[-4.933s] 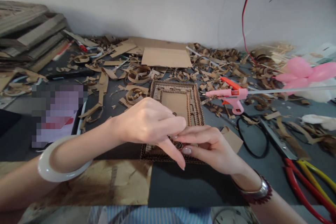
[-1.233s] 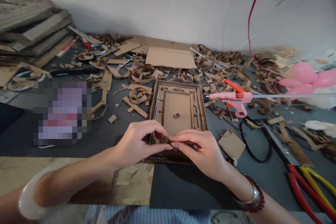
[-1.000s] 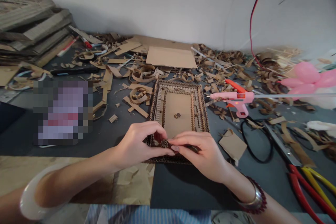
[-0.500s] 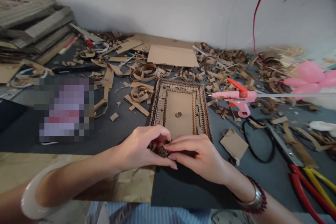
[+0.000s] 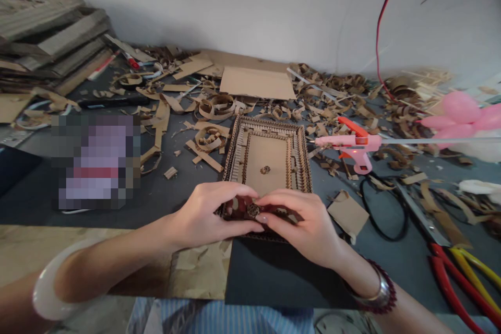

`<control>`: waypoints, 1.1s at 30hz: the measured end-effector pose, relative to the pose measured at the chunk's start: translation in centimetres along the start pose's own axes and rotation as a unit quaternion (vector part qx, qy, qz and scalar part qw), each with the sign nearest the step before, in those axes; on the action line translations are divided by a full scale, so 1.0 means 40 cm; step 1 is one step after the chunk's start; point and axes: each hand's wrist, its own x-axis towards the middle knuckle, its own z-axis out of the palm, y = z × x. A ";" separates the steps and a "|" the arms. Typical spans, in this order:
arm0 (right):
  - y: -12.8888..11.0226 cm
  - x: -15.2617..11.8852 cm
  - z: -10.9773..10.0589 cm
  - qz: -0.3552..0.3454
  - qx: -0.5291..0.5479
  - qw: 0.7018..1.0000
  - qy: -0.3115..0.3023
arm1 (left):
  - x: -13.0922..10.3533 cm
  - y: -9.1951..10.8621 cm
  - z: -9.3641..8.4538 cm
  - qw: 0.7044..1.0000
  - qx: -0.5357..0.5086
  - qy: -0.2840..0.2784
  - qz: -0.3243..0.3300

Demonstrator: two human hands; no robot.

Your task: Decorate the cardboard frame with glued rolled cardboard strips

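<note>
Hand, left (image 5: 213, 216): its thumb and fingers are curved around a small rolled cardboard rosette (image 5: 253, 211); whether the piece is gripped or merely surrounded by them cannot be told.
Hand, right (image 5: 303, 222): the rosette is pinched between thumb and forefinger.
Rosette: its coiled, patterned end is turned toward the camera; it is held over the near end of a frame (image 5: 300, 159), and whether the two touch cannot be seen.
Bangle (image 5: 49, 287): white, it is worn on the left arm; on the right, a silver cuff (image 5: 371, 301) and dark red beads (image 5: 388, 282) are worn.
Frame: built of layered corrugated cardboard, it is laid on a dark table (image 5: 168, 195), its near end partly covered by the hands.
Second rosette (image 5: 265, 169): it is set on the tan panel (image 5: 270, 151) enclosed by the frame.
Glue gun (image 5: 348, 142): pink and orange, it is placed right of the frame, its nozzle pointed that way.
Scissors (image 5: 430, 227): red- and yellow-handled, they are laid near a looped black cable (image 5: 391, 240).
Scraps (image 5: 209, 138): curled cardboard strips are scattered behind the frame.
Background: grey-brown stacked frames (image 5: 58, 44) are seen at left, pink balloons (image 5: 462, 107) at right.
</note>
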 end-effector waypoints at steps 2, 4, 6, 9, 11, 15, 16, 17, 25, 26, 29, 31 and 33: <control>0.004 0.000 -0.003 0.014 0.007 0.999 0.036 | 0.005 -0.001 -0.004 1.000 -0.018 0.004 -0.022; 0.008 -0.002 -0.004 0.026 0.015 0.998 0.049 | 0.011 -0.001 -0.008 0.998 -0.045 -0.003 -0.047; 0.011 -0.003 -0.001 0.032 0.018 0.998 0.045 | 0.017 0.000 -0.011 0.996 -0.070 -0.017 -0.060; 0.012 -0.003 0.007 0.030 0.010 0.998 0.044 | 0.024 0.002 -0.014 0.994 -0.091 -0.028 -0.057; 0.011 -0.002 0.012 0.027 -0.001 0.998 0.049 | 0.028 0.002 -0.014 0.994 -0.093 -0.025 -0.061; 0.014 0.007 -0.012 -0.007 -0.087 0.991 0.097 | 0.033 0.004 -0.014 0.994 -0.085 -0.009 -0.070; 0.018 0.010 -0.030 -0.005 -0.125 0.982 0.143 | 0.033 0.004 -0.015 0.994 -0.082 -0.003 -0.072; 0.024 0.012 -0.054 0.010 -0.167 0.963 0.210 | 0.033 0.005 -0.016 0.994 -0.079 0.005 -0.075; 0.091 0.000 -0.241 0.331 -0.486 0.724 0.361 | 0.028 -0.004 -0.019 0.985 -0.104 0.057 -0.123; 0.101 -0.002 -0.244 0.360 -0.501 0.717 0.324 | 0.028 -0.006 -0.018 0.983 -0.108 0.065 -0.131; 0.136 -0.003 -0.241 0.361 -0.537 0.717 0.260 | 0.029 -0.009 -0.016 0.979 -0.121 0.076 -0.148; 0.159 0.001 -0.242 0.351 -0.536 0.733 0.230 | 0.030 -0.009 -0.016 0.976 -0.132 0.076 -0.155; 0.171 0.005 -0.249 0.343 -0.523 0.750 0.213 | 0.029 -0.008 -0.018 0.973 -0.142 0.077 -0.162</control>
